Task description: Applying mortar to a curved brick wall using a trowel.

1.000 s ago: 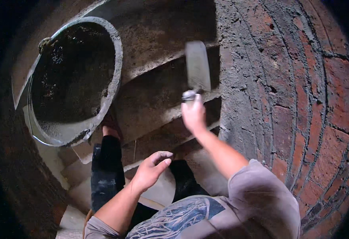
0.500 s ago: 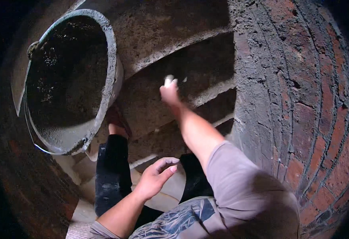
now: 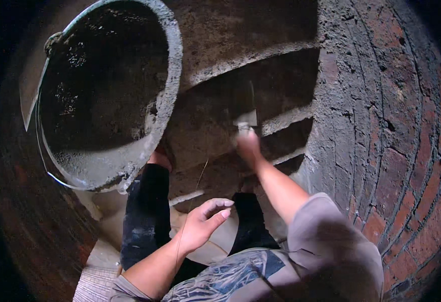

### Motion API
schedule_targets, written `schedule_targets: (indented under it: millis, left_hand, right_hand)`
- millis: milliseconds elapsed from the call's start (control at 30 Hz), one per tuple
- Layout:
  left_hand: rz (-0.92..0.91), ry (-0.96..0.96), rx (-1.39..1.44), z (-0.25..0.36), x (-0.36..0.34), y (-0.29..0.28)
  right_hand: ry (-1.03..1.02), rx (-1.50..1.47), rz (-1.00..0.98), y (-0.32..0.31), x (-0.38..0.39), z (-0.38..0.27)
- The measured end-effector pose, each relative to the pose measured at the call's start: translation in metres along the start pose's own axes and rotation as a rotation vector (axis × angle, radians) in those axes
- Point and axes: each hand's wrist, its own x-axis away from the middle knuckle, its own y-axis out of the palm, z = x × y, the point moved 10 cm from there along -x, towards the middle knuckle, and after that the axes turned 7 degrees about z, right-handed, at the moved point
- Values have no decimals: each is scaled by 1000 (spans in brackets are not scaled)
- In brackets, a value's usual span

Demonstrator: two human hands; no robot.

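My right hand [image 3: 249, 144] is closed around the handle of a trowel [image 3: 247, 119] and reaches out over the steps. The trowel's blade points away from me; its near end is lit, while the far part fades into shadow and blur. My left hand [image 3: 204, 224] hovers in front of my body with nothing in it, fingers curved and the thumb apart from them. To the left stands a big bucket [image 3: 174, 65] with a rim crusted in mortar. Wet grey mortar [image 3: 99, 163] shows inside it, and much of its interior is dark.
Stone or concrete steps [image 3: 250, 60] run across the middle, with lit edges and deep shadows. A brick wall [image 3: 376, 121] with rough mortar joints rises on the right. Beside the bucket are my legs [image 3: 146, 216] in dark trousers. A pale ribbed surface [image 3: 97, 274] lies at lower left.
My right hand with the trowel has moved right and nearer to me, and the blade now shows. The bucket appears further right and higher as the view shifted. My left hand keeps its pose.
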Motion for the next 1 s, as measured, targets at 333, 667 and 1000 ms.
schedule_targets:
  millis: [333,667,1000]
  left_hand:
    - [-34,-14,-10,3,1,6]
    - [-5,-39,-70,-2,-3,17]
    - [74,191,-329,15,-14,13]
  right_hand:
    - [49,-122,-162,15,-29,-36]
    - [-5,-119,-81,-8,-17,-31]
    - [-780,179,170,-103,171,-171]
